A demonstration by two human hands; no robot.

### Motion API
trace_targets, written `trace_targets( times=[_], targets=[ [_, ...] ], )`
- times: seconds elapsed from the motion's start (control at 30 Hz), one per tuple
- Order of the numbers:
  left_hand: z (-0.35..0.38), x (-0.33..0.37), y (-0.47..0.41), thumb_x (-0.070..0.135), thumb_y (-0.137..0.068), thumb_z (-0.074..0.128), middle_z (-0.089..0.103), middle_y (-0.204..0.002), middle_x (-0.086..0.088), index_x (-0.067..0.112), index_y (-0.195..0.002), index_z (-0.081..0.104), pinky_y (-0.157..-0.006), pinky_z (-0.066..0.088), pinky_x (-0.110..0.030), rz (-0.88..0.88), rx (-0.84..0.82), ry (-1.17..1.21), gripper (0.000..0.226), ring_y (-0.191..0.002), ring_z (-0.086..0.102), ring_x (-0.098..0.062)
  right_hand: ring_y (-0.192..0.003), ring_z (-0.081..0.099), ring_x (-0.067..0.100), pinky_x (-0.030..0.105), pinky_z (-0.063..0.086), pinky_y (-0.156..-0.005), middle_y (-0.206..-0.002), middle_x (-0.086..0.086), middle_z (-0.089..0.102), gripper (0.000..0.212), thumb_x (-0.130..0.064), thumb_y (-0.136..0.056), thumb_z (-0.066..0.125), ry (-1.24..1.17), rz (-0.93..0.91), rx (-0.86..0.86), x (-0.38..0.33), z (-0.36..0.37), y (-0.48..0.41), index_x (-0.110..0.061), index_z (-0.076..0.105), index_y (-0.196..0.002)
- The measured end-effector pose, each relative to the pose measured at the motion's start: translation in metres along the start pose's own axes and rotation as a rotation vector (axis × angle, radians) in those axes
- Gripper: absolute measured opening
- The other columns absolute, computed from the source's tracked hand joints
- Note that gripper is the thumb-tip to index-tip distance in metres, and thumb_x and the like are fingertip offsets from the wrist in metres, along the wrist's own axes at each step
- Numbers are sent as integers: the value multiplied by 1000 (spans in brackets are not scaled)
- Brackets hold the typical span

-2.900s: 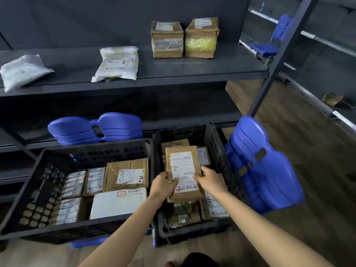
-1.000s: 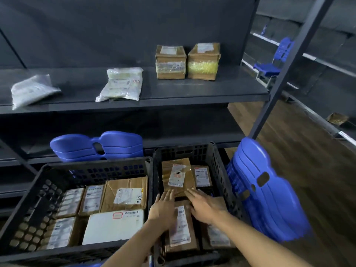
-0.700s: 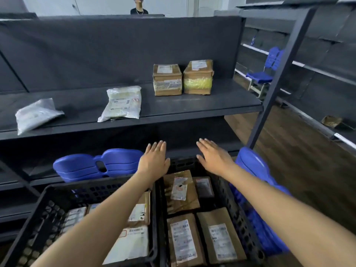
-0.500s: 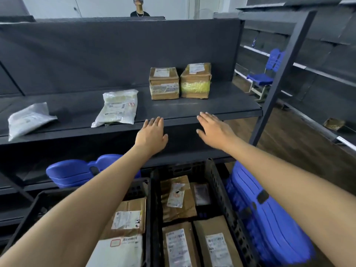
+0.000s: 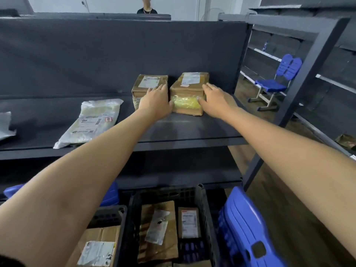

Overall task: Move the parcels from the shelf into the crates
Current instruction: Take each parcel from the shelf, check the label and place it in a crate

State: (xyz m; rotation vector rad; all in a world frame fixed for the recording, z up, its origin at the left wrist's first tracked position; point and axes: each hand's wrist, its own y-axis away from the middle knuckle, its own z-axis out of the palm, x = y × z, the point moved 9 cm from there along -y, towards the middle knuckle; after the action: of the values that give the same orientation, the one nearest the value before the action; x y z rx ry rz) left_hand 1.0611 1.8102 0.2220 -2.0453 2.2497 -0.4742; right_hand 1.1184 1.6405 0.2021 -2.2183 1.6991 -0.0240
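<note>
Two taped cardboard parcels stand side by side at the back of the dark shelf. My left hand lies with straight fingers over the front of the left parcel, its thumb by the gap between the two. My right hand touches the right side of the right parcel, the one with yellow tape, thumb on its front face. Below, the right black crate holds several brown parcels, and the left crate shows more under my left arm.
A white plastic mailer lies on the shelf to the left, and another bag shows at the left edge. Stacked blue seats stand right of the crates. A slanted shelf post rises on the right. A person stands behind the shelf.
Both hands let go of the flat parcel in the right crate, rose and reached forward onto the shelf, up to the two cardboard parcels. The view tilted up.
</note>
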Motion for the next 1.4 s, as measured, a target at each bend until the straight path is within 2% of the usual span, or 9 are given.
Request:
trace_targets(
  times=[0.2,0.33,0.47,0.57,0.73,0.97,1.07,1.23,1.4],
  targets=[
    [13,17,-82,27,-97,40,42,-146,-15,1,-140,35,-111,27,-41,104,20,-160,50,-134,37,-35,-138,33,32,43,35,-109,-154,15,30,63,-44,-99,35,37,27,-17,24,7,-63,-4,28,-147],
    [35,9,-131,33,-98,40,53,-132,-18,2,-128,44,-89,40,-40,49,-16,-93,44,-123,47,-37,-135,38,33,41,38,-106,-150,14,36,62,-47,-99,32,23,63,-40,36,20,-94,-6,33,-146],
    [61,-9,-173,36,-98,36,54,-129,-21,2,-123,49,-85,37,-37,-67,-81,34,44,-119,50,-38,-116,55,34,38,46,-85,-134,13,54,60,-50,-99,32,-42,129,-32,47,34,-121,-7,41,-139],
    [82,-10,-191,36,-98,36,55,-127,-22,1,-119,53,-85,36,-35,-59,-134,49,44,-119,49,-37,-100,60,31,33,38,-66,-118,12,63,57,-50,-99,31,-62,157,-34,53,44,-134,-7,46,-133],
    [103,-17,-212,46,-98,31,57,-123,-20,2,-113,58,-82,32,-36,-91,-186,83,54,-119,48,-37,-85,56,25,31,39,-67,-109,8,64,45,-45,-96,38,-173,199,-59,58,54,-146,-14,55,-125],
    [107,-19,-216,49,-94,34,62,-110,-14,9,-97,59,-85,40,-35,-146,-167,141,47,-111,54,-34,-97,61,25,31,47,-75,-111,6,64,43,-46,-89,46,-485,363,-73,69,67,-139,-13,63,-110],
    [103,-17,-210,47,-93,39,58,-90,-8,10,-85,56,-78,41,-34,-153,-154,183,42,-100,57,-32,-94,63,24,33,48,-78,-103,7,68,39,-46,-88,48,-658,422,-111,71,75,-128,-13,67,-95],
    [89,-6,-184,45,-92,45,48,-61,-1,12,-58,44,-56,37,-28,-159,-122,225,47,-65,53,-22,-86,66,19,31,52,-76,-98,5,71,42,-42,-86,53,-752,422,-69,71,65,-104,-7,70,-101],
    [75,6,-137,44,-91,47,52,-67,-2,8,-72,49,-52,34,-28,-183,-40,280,41,-67,53,-25,-82,64,8,23,48,-64,-87,-13,68,21,-42,-84,55,-839,383,4,66,49,-58,-26,69,-88]
  ],
)
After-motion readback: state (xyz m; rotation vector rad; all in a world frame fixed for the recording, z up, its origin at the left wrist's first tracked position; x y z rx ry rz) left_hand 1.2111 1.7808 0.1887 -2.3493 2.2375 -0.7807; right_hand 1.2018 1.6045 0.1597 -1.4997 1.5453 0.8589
